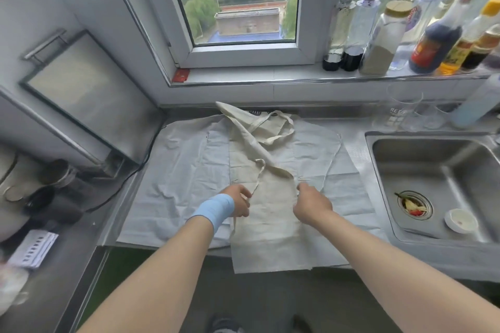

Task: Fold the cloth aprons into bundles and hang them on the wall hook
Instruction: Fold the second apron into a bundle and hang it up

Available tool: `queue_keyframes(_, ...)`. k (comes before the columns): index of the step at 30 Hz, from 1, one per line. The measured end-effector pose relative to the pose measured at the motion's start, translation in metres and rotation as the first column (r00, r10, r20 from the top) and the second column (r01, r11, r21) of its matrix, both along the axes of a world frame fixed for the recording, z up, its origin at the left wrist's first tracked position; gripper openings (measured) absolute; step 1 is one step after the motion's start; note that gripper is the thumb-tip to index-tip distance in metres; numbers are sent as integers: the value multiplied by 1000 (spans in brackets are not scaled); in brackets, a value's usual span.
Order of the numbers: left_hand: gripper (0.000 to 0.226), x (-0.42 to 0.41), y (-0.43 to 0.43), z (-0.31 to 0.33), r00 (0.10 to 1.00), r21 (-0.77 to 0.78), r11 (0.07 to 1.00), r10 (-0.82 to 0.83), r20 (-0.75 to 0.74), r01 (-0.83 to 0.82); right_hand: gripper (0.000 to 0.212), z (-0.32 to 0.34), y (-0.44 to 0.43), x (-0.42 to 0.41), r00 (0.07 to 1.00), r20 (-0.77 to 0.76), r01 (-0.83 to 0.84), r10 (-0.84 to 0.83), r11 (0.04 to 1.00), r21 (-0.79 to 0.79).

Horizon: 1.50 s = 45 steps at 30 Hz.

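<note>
Two hands flank cream apron (270, 224) at mid-frame: left hand (238, 204) pinches tie string (257, 181), right hand (311, 205) pinches right edge. Apron long axis runs lower centre to upper centre on surface (405, 259), equally near both.

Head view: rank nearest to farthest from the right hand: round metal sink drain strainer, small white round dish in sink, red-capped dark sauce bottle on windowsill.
From the right hand:
1. Round metal drain strainer, right of it in the sink basin.
2. Small white round dish, further right, past the strainer.
3. Red-capped dark sauce bottle, far back on the windowsill.
</note>
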State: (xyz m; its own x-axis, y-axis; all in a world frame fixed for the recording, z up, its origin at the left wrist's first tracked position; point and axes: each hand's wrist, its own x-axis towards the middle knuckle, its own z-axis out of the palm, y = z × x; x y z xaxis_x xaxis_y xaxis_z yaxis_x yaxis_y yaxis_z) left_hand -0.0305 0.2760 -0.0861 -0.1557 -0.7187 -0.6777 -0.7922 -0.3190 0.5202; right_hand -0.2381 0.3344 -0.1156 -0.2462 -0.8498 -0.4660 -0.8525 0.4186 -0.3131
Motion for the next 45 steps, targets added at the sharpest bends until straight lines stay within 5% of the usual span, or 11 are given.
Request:
queue_keyframes(3, 28, -14, -8, 10, 985, -48, 996, 66, -160, -75, 34, 18, -19, 12, 951, 300, 82, -68, 996, -34)
queue_keyframes(5, 27, -24, -15, 25, 930, -78, 988, 97, -354, -133, 48, 34, -35, 21, 732, 620, 160, -283, 956, 248)
queue_keyframes(7, 20, -33, -21, 41, 873, -48, 996, 43, -486, -76, 51, 47, -50, 22, 504, 763, 36, -404, 893, 449)
queue_keyframes(10, 13, -38, -37, 53, 856, -16, 991, -124, -501, 134, 20, 54, -73, 19, 378, 852, 7, -363, 921, 389)
queue_keyframes(18, 40, -48, -113, 35, 952, -210, 970, 55, -302, -123, 13, 31, -120, -56, 711, 571, 532, -411, 845, -54)
queue_keyframes(21, 39, -64, -127, 14, 992, -247, 969, -52, -112, 23, 20, 18, -121, -81, 802, 428, 530, -416, 827, -189)
queue_keyframes(25, 25, -91, -131, -4, 923, -222, 896, -370, 102, 384, 29, -11, -118, -91, 742, 335, 669, -580, 673, -316)
queue_keyframes(30, 48, -110, -136, -34, 586, -170, 574, -694, 418, 801, 25, -41, -117, -80, 881, 303, 443, -363, 858, -261)
queue_keyframes(34, 48, -120, -145, -51, 363, -127, 367, -700, 614, 922, 23, -52, -123, -65, 919, 309, 332, -244, 902, -277)
queue_keyframes(42, 28, -105, -169, -21, 407, -278, 299, -721, 561, 913, 20, -50, -132, -62, 855, 236, 504, -462, 848, -165)
queue_keyframes(45, 25, -109, -172, -4, 378, -334, 221, -752, 541, 916, 23, -32, -131, -41, 812, 502, 265, -298, 954, 136)
